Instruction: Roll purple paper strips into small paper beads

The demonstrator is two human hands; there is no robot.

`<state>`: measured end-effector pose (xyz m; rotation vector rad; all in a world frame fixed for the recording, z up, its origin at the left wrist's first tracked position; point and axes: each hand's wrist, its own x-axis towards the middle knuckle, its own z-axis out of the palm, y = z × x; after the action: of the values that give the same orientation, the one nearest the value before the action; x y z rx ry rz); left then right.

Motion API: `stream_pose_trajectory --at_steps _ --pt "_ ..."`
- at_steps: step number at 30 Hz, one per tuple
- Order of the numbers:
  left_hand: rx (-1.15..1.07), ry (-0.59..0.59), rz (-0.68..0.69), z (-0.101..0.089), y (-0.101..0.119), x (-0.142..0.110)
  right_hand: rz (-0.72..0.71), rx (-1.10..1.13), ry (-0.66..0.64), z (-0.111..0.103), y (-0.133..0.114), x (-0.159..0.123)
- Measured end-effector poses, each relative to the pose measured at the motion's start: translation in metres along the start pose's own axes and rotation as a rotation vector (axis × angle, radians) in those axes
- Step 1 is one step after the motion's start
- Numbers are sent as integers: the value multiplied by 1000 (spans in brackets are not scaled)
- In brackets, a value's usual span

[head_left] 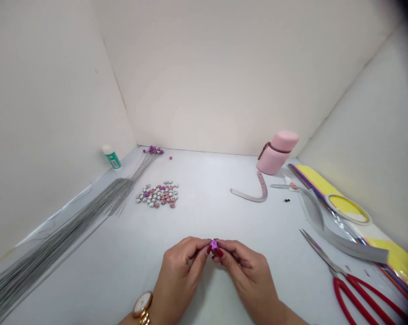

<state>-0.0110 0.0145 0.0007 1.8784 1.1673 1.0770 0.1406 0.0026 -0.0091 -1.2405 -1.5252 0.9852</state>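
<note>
"What's on the left hand (178, 275)?"

"A rose-gold wristwatch (143, 304) at the wrist, with a round white dial and a link bracelet."

"Can you read the dial?"

"No, it's too small and angled away."

"And the nails?"

"Dark red polish on the fingernails (219, 253), and the right hand (249, 277) has it too."

Wires (54, 239) left; scissors (339, 272) right; hands (180, 271) between
</note>
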Motion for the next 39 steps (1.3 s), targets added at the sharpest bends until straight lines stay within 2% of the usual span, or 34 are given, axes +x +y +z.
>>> stream_pose_trajectory --at_steps 7,22,29,34,39 --pt "32 -40 63 -2 3 0 12 -33 0 -2 -3 2" --pt "113 -52 44 -6 1 3 -11 -65 -50 -1 0 1" --pt "152 -39 57 -4 -1 2 -169 -259 -56 -3 -3 3" --pt "218 19 61 0 -1 2 -258 -359 -76 -3 -4 0" --pt "309 68 50 6 -1 1 -332 -495 -24 4 2 -4"
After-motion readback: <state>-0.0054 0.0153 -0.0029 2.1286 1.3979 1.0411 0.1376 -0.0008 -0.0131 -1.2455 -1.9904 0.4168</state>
